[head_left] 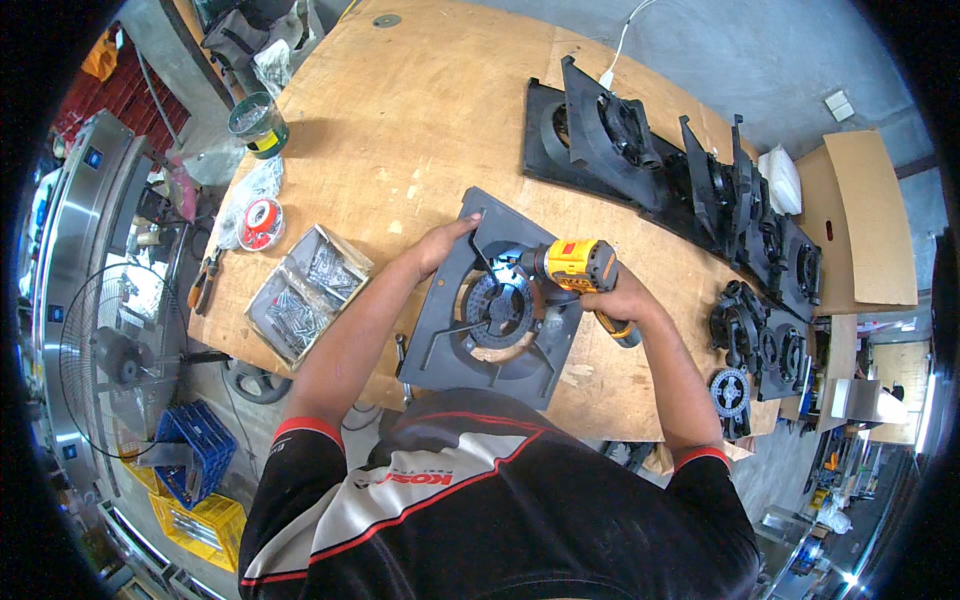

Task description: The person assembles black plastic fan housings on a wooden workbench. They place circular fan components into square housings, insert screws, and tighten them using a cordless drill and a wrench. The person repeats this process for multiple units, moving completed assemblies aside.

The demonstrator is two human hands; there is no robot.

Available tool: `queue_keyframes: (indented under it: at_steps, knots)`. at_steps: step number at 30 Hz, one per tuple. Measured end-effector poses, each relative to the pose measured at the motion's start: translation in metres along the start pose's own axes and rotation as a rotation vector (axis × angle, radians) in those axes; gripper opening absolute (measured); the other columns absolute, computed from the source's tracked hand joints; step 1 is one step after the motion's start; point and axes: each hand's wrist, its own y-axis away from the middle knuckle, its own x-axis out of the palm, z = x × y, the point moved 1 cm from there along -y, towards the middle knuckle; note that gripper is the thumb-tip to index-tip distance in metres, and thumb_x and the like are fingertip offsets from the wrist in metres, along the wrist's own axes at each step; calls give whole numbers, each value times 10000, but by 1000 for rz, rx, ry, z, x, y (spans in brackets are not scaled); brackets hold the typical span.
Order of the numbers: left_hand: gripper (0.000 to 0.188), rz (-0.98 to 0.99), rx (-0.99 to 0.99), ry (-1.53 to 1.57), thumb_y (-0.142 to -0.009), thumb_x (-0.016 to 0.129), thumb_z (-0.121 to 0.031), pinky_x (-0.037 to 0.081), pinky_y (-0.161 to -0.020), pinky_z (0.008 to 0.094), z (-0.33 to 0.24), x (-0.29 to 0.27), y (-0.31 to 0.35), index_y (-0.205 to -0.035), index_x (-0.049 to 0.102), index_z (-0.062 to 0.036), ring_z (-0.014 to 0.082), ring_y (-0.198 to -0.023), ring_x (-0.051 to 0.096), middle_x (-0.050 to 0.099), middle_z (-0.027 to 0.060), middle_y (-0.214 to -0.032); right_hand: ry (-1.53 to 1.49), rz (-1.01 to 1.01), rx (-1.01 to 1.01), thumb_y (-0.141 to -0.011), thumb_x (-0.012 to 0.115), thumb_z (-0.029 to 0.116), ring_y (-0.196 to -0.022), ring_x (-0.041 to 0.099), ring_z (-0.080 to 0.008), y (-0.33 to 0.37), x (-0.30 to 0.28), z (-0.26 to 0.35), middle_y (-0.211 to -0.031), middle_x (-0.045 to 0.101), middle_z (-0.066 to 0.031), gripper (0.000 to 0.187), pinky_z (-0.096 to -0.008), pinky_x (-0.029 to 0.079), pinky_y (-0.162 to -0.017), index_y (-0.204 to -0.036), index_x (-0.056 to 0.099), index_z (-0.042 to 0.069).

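Observation:
A yellow and black cordless drill point(575, 264) is gripped in my right hand point(622, 298). Its front end points left, at a lit spot on a dark grey square frame point(470, 375) with a round, gas-burner-like ring point(500, 318) in its opening. The drill hides part of the frame's right side; whether its tip touches a screw cannot be told. My left hand point(438, 248) is closed on the frame's upper left edge, thumb on top. The frame lies tilted at the near edge of the wooden table, close against my body.
Left on the table are a divided box of screws point(308, 295), a round tub point(261, 222), pliers point(205, 280) and a green jar point(258, 125). Similar dark frames point(610, 130) line the right side, with loose burner parts point(738, 325) and a cardboard box point(865, 220). A fan point(120, 360) stands at left.

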Motion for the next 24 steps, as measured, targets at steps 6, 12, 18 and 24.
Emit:
queue_keyframes:
  at_steps: [6,12,18,24]
  knots:
    - [726,20,-20,18,-969,495,-612,520,-947,362,-2,1,3,-1373,551,-11,247,-1083,653,639,186,-1277,54,14,-58,-661,789,118,-952,704,-235,4,-4,14,-1058,734,-125,547,-352,548,-901,-1186,660,32]
    - [720,33,-28,19,-964,515,-602,517,-957,367,-8,2,5,-1374,550,-10,252,-1090,652,640,178,-1282,214,67,-163,-630,823,135,-907,714,-269,1,-16,34,-984,741,-147,504,-364,553,-871,-1101,685,21]
    - [685,18,-22,25,-978,524,-561,520,-955,377,0,-4,-5,-1370,550,0,256,-1092,654,641,167,-1287,273,175,-256,-632,830,156,-903,712,-317,-7,-26,35,-975,736,-162,475,-391,556,-843,-1071,688,41]
    - [675,4,-16,33,-982,532,-544,524,-957,371,1,-2,-5,-1359,554,15,254,-1068,667,652,171,-1265,377,191,-246,-630,833,184,-939,697,-352,-13,-27,30,-999,730,-166,527,-428,552,-834,-1130,690,95]
